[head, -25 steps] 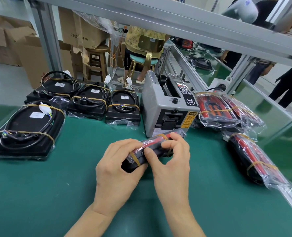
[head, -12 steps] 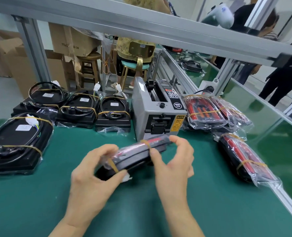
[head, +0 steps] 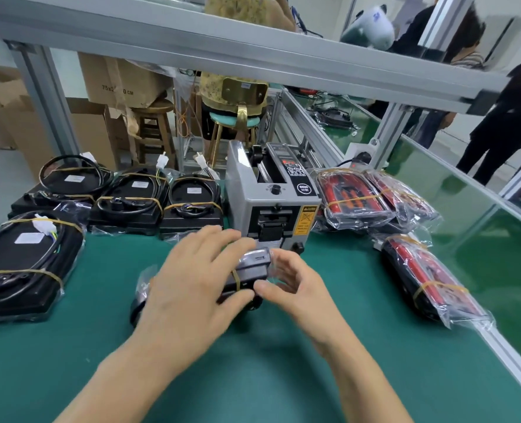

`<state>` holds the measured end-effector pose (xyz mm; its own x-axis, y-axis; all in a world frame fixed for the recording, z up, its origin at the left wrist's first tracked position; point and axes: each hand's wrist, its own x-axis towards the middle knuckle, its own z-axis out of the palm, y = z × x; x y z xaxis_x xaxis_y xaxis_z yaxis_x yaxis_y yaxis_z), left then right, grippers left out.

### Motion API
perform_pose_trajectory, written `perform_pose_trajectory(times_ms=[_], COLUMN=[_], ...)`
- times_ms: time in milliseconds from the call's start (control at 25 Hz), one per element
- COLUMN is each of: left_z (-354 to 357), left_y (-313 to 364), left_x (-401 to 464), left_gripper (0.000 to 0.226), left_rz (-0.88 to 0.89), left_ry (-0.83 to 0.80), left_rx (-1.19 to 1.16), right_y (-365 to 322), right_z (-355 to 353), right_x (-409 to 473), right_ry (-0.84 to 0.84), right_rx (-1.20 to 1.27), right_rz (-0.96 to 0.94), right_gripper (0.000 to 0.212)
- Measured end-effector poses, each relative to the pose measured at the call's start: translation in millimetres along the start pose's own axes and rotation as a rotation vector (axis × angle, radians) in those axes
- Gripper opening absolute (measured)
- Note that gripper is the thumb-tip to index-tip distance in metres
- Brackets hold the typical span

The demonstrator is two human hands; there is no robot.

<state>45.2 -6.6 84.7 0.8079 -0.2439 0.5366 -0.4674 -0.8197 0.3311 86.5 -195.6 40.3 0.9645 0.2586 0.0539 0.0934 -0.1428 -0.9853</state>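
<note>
A black part in a clear plastic bag (head: 248, 271), bound with a yellow rubber band, lies low over the green table mat (head: 106, 300) in front of me. My left hand (head: 192, 288) lies over its left half with fingers spread across the top, hiding most of it. My right hand (head: 292, 285) curls around the right end of the bag, thumb underneath and fingers on the loose plastic. The bag's left tip pokes out below my left hand.
A grey tape dispenser (head: 271, 206) stands just behind the hands. Bagged black parts with cables (head: 24, 261) lie at left, with several more behind them. Bagged red-and-black parts (head: 353, 199) and one more (head: 427, 276) lie at right, by the aluminium table rail (head: 512, 355). People stand beyond.
The bagged part has been turned over, its red side no longer showing. My left hand moved over its top, and both hands shifted slightly right and toward the dispenser.
</note>
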Motion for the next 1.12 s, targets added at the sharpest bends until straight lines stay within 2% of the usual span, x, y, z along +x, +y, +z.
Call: perform_pose_trajectory(times_ms=[80,200,400,480,560,640,720,800,880,920,1120], left_z=[7.2,13.4,12.1,9.9,8.4,9.4,10.8,12.5,14.6,15.3,14.9], left_y=[7.4,3.0,0.6,-1.5,-1.4,-1.2,-1.7,-2.1,-2.3,-2.2,1.1], left_x=[11.5,10.0,4.6,2.6,1.2,1.3,1.7,2.4,3.3,3.4,1.3], left_gripper=[0.052,0.046,0.056,0.063,0.068,0.062,0.053,0.054,0.055,0.055,0.054], left_rz=[-0.121,-0.196,-0.126,-0.124,-0.119,-0.118,-0.145,-0.176,-0.19,-0.195,-0.222], left_ry=[-0.105,-0.1,-0.121,-0.161,-0.174,-0.178,-0.186,-0.199,-0.202,-0.2,-0.188], left_rx=[-0.068,-0.122,-0.143,-0.184,-0.191,-0.186,-0.187,-0.175,-0.164,-0.161,-0.142], right_y=[-3.3,-11.5,-22.3,-22.0,-18.8,-16.6,-12.0,-8.9,-6.7,-8.2,-26.9], right_z=[-3.2,-9.7,-7.4,1.3,7.4,6.3,-1.6,-7.3,-10.6,-10.3,0.9], right_x=[-0.2,4.8,17.0,24.5,34.1,40.0,41.5,41.7,41.9,43.3,62.1], right_ry=[0.04,0.15,0.16,0.173,0.138,0.041,0.011,0.189,0.444,0.514,0.591], right_rx=[0.065,-0.013,-0.187,-0.153,-0.04,0.077,0.112,0.108,0.128,0.134,0.173], right_rz=[-0.027,-0.117,-0.112,-0.042,0.114,0.321,0.438,0.446,0.361,0.309,0.242], right_gripper=[0.023,0.005,0.022,0.024,0.02,0.01,0.012,0.01,0.012,0.016,0.019])
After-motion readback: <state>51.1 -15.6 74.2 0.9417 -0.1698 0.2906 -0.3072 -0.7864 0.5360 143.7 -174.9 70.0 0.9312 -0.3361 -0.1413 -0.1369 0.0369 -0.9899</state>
